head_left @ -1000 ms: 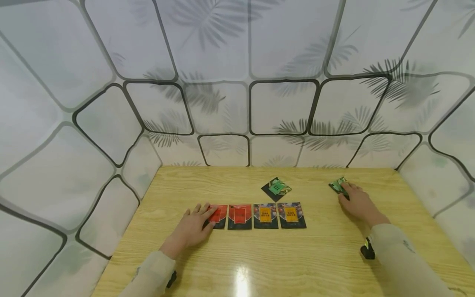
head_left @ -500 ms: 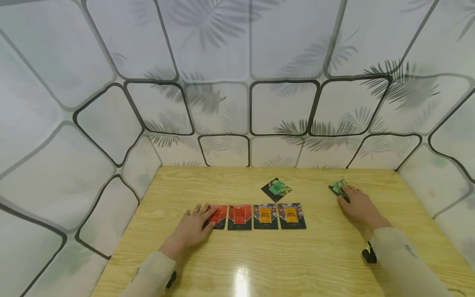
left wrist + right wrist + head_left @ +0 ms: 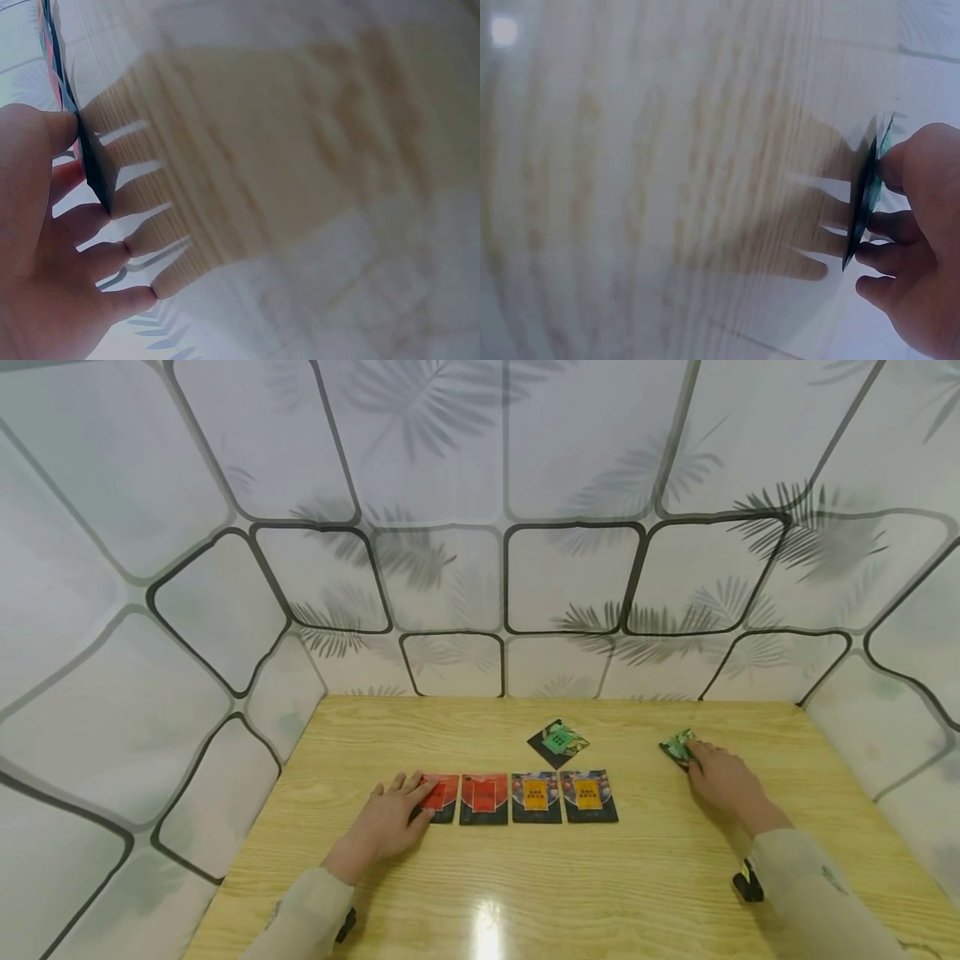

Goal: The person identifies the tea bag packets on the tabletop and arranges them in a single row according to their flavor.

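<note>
Right hand point(image 3: 727, 781) on the right of the bench point(image 3: 562, 893), its fingers apparently clamped on one corner of a green packet point(image 3: 677, 748), which projects forward-left from them, aslant, its long axis partly covered; left hand point(image 3: 386, 817), much farther off, rests spread fingers on a red packet point(image 3: 443, 798); between them lies a second green packet point(image 3: 558, 742), diagonal; orange labels point(image 3: 536, 794) bear dark characters, too small to read.

Bare hands point(image 3: 386, 820), pale beige sleeves point(image 3: 806, 881), grey-green mark point(image 3: 834, 878) on the right, black wrist devices point(image 3: 748, 885), yellow on the right one
</note>
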The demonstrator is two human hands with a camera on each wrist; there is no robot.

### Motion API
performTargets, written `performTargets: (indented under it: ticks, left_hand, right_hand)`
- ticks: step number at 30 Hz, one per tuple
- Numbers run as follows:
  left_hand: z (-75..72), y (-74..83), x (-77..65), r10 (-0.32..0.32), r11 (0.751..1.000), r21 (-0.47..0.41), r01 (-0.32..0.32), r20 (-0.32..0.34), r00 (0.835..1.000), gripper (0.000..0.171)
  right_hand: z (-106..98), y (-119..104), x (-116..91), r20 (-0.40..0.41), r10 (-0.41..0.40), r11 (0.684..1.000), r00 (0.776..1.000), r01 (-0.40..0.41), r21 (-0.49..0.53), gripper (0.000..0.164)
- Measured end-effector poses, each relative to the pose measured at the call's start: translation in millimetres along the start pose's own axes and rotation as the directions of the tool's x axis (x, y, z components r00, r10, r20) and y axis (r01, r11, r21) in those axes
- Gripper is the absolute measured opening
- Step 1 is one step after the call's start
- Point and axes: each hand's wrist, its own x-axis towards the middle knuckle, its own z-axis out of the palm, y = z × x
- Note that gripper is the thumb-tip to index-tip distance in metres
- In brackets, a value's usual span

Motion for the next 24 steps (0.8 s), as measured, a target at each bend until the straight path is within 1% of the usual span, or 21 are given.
performTargets:
  ticks: [11,15,24]
  left_hand:
    - [-0.2,-0.2,0.0,0.007,1.000,0.002,-0.007,-0.004,1.000,0.057]
    - [0.1,-0.5,-0.3,0.013,1.000,0.005,-0.013,-0.012,1.000,0.057]
    - [0.2,-0.1,-0.5,0.014,1.000,0.012,-0.013,-0.013,1.000,0.056]
  right_hand:
    - [0.6,-7.5,-9.8,-0.023,-0.019,0.998,1.000,0.018,-0.053,0.053]
    - [1.1,-7.1,-10.9,-0.031,-0.029,0.999,0.999,0.028,-0.030,0.055]
    - [6.2,-8.7,-12.5,0.002,-0.041,0.999,0.999,0.041,0.019,0.058]
